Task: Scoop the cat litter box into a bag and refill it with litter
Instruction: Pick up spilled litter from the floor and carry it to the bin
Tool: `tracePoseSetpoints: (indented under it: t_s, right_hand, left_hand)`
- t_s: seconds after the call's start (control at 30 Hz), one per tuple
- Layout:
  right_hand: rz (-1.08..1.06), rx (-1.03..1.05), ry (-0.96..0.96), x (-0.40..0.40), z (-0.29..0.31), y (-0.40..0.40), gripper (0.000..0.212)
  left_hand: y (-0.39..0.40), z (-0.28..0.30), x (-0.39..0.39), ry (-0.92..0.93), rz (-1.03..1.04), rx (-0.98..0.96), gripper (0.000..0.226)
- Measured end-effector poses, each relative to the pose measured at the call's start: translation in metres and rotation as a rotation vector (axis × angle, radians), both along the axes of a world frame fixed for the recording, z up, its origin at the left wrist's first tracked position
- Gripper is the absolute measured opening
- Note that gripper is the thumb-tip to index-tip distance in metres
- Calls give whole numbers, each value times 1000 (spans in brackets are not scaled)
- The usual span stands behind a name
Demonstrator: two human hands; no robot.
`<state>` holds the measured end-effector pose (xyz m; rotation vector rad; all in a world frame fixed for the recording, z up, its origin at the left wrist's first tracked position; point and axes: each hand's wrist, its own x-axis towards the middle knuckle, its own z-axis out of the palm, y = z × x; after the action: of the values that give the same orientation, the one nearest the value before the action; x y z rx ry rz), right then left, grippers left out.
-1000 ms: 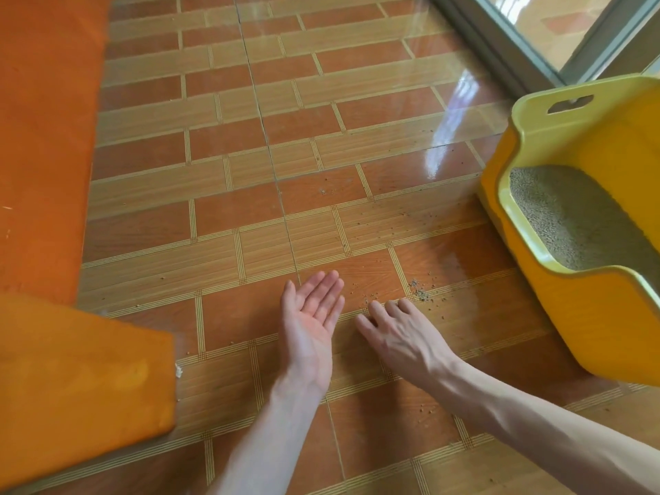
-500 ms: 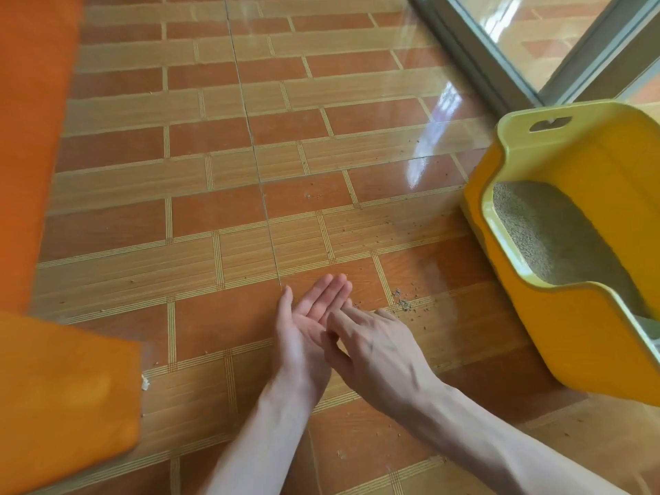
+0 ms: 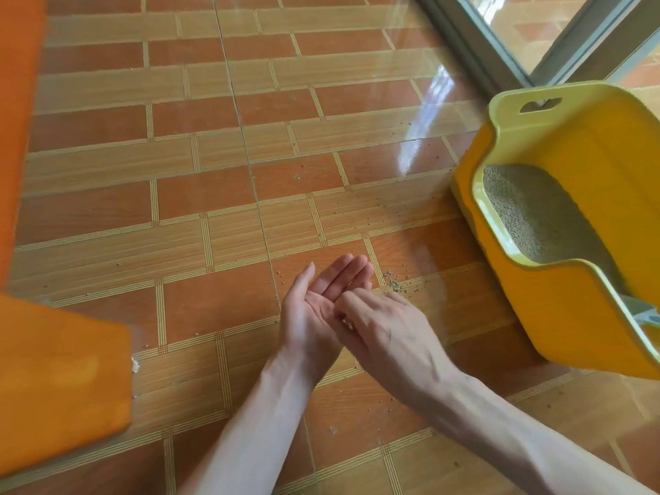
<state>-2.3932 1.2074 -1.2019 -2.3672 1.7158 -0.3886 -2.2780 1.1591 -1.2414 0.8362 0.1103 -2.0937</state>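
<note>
A yellow litter box (image 3: 557, 301) stands on the floor at the right, with grey litter (image 3: 532, 212) lying inside it. Spilled litter grains (image 3: 393, 283) dot the tiles just left of the box. My left hand (image 3: 314, 309) is held palm up with its fingers straight, low over the floor. My right hand (image 3: 393, 334) lies across it, back up. Its fingers curl down into the left palm, which hides the tips and anything between them.
An orange cushion-like surface (image 3: 53, 380) fills the lower left, and an orange edge (image 3: 18, 101) runs up the left side. A glass sliding door frame (image 3: 478, 48) crosses the top right. A pale grey-green object (image 3: 644, 317) peeks out at the box's right edge.
My right hand has lifted off the floor by the spilled grains and moved left onto my upturned left palm. The left hand has stayed palm up.
</note>
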Motion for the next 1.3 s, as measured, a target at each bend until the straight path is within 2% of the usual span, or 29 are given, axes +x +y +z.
tracePoseSetpoints:
  t_s: [0.17, 0.23, 0.33, 0.47, 0.63, 0.73, 0.83, 0.97, 1.13, 1.3]
  right_hand:
    - [-123, -15, -82, -50, -3, 20, 19]
    - [-153, 7, -22, -67, -15, 27, 20]
    - [-105, 66, 125, -79, -36, 40, 22]
    - [-12, 193, 219, -79, -56, 50, 31]
    - [61, 54, 335, -58, -70, 42, 30]
    - [142, -4, 401, -53, -77, 40, 14]
    - [181, -2, 439, -51, -76, 38, 25]
    - [82, 33, 365, -37, -62, 38, 12]
    - [-20, -17, 111, -12, -25, 35, 22]
    - [-3, -105, 123, 8, -18, 23, 24]
  left_hand:
    - [4, -3, 11, 69, -30, -34, 48]
    - [7, -5, 14, 96, -37, -41, 49]
    - [9, -8, 15, 108, -50, -46, 55]
    - [11, -10, 15, 119, -54, -53, 60]
    - [13, -12, 16, 123, -48, -67, 62]
    - [13, -13, 18, 122, -43, -71, 65]
    - [15, -14, 19, 113, -35, -74, 66]
    - [16, -14, 19, 101, -14, -70, 63]
    - [20, -16, 12, 59, -26, -44, 58]
    - [23, -17, 1, 60, -44, 13, 59]
